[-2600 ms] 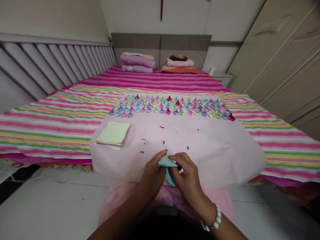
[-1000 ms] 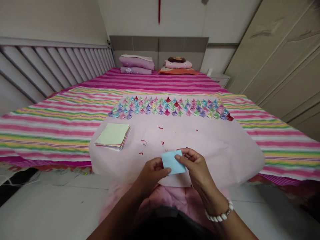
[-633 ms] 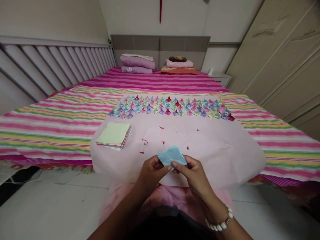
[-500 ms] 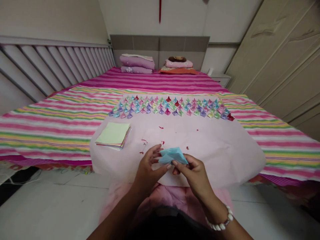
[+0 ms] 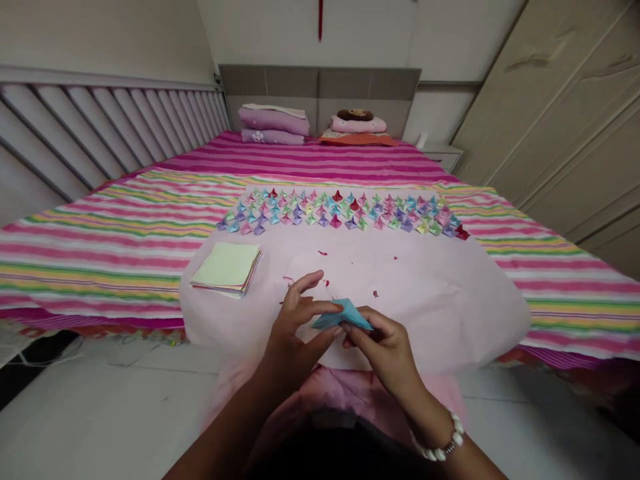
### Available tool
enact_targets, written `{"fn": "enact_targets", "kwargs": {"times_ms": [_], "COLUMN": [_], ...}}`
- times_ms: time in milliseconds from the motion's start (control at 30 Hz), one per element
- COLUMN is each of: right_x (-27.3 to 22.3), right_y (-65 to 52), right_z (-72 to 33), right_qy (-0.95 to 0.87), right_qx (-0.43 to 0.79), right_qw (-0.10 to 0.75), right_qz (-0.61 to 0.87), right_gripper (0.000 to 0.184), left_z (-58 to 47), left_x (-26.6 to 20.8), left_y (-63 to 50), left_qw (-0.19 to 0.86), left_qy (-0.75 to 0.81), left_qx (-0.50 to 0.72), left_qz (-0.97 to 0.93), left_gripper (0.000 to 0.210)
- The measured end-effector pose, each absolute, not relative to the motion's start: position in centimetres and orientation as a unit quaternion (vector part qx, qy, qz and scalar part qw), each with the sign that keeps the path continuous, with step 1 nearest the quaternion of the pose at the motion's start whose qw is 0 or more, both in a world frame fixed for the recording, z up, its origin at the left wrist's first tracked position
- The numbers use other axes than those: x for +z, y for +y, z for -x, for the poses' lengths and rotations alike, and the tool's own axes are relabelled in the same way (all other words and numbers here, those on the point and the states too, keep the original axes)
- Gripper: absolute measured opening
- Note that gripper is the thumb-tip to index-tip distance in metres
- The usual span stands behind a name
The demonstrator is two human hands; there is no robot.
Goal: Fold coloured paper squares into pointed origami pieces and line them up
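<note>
A blue folded origami paper point(image 5: 353, 313) is held in the air between both hands, over the near edge of a pale pink sheet point(image 5: 425, 300). My left hand point(image 5: 295, 327) pinches its left part, index finger on top and thumb at the near side, with the other fingers raised. The right side of the paper sits in the grip of my right hand point(image 5: 385, 343), thumb in front and fingers behind. A bracelet of white beads point(image 5: 443, 447) circles my right wrist. Part of the paper is hidden by the fingers.
Several rows of small colourful folded paper pieces point(image 5: 335, 220) stand along the sheet's far side. A stack of square paper point(image 5: 227, 267) lies at the left. Small red scraps point(image 5: 323, 253) are scattered mid-sheet. Beyond stretches a striped bed point(image 5: 100, 260) with folded bedding point(image 5: 275, 123).
The left index finger has come down onto the top of the blue paper, which looks narrower and more pointed. The left hand's other fingers have lifted. The right hand keeps its hold.
</note>
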State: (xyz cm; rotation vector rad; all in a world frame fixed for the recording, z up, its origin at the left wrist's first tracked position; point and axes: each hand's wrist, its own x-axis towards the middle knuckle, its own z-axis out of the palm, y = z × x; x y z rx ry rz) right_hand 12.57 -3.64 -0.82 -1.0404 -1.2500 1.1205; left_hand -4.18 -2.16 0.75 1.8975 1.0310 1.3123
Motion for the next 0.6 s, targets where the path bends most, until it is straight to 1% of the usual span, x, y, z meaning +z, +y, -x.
{"fn": "enact_targets", "kwargs": {"times_ms": [100, 167, 267, 367, 433, 600], "right_x": [-1.0, -1.1, -1.0, -0.8, -0.7, -0.9], "right_y": [-3.7, -3.7, -3.7, -3.8, -3.8, -3.7], "right_z": [-12.6, -12.6, -12.5, -12.6, -12.6, -12.6], "right_qy": [-0.540, -0.542, -0.524, -0.502, -0.494, -0.483], "right_qx": [0.464, 0.466, 0.491, 0.528, 0.548, 0.564], "right_qw": [0.555, 0.553, 0.542, 0.522, 0.509, 0.497], "right_qz": [0.429, 0.428, 0.438, 0.443, 0.444, 0.449], "right_gripper": [0.006, 0.006, 0.007, 0.013, 0.016, 0.020], "left_z": [4.2, 4.3, 4.4, 4.6, 4.7, 4.7], "left_x": [0.8, 0.6, 0.0, -0.5, -0.5, 0.2], "left_y": [-2.2, -2.0, -1.5, -1.0, -0.9, -1.3], "left_qw": [0.306, 0.335, 0.427, 0.524, 0.563, 0.643], "left_qy": [0.401, 0.405, 0.385, 0.364, 0.367, 0.371], "left_qx": [0.478, 0.474, 0.478, 0.473, 0.471, 0.459], "left_qz": [-0.720, -0.706, -0.664, -0.608, -0.572, -0.487], "left_gripper": [0.021, 0.019, 0.019, 0.018, 0.018, 0.030]}}
